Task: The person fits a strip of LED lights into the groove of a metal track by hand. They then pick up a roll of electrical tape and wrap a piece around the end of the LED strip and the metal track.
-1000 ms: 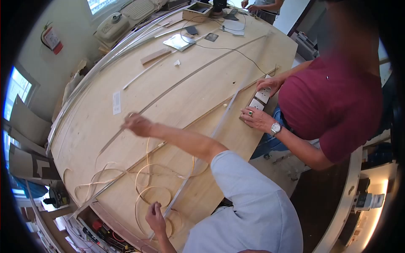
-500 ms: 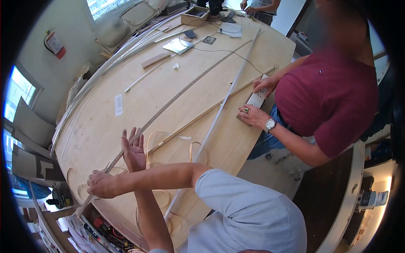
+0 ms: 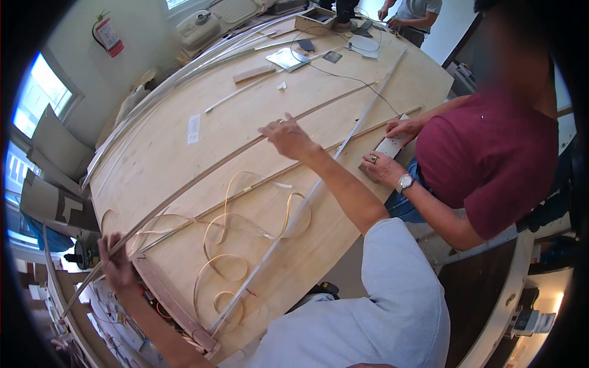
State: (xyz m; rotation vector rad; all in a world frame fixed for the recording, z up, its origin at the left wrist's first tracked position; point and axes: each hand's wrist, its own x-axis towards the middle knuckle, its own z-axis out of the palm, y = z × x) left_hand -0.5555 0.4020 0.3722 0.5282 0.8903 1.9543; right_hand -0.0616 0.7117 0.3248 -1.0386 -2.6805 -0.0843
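A long thin brown strip (image 3: 211, 170) runs diagonally across the pale wooden tabletop (image 3: 165, 129) and out past its near left edge. At that edge my left hand (image 3: 118, 265), slightly blurred, has its fingers around the strip. Further along, my right hand (image 3: 289, 138) reaches over the tabletop, its fingertips closed on the strip's middle part and one finger raised. Loops of thin, pale, ribbon-like band (image 3: 230, 260) lie between my arms. Beside them a straight whitish strip (image 3: 307, 199) lies across the tabletop.
On the right, a person in a maroon shirt (image 3: 491, 159) has both hands on a white power strip (image 3: 392, 144). Another person (image 3: 417, 15) stands at the far end. A wooden box (image 3: 315, 23), a silver packet (image 3: 287, 59) and a wood block (image 3: 254, 75) lie further back.
My right hand has gone from the strip's near end to its middle, uncrossing my arms. My left hand has moved left and down to the table's edge. The view has shifted slightly.
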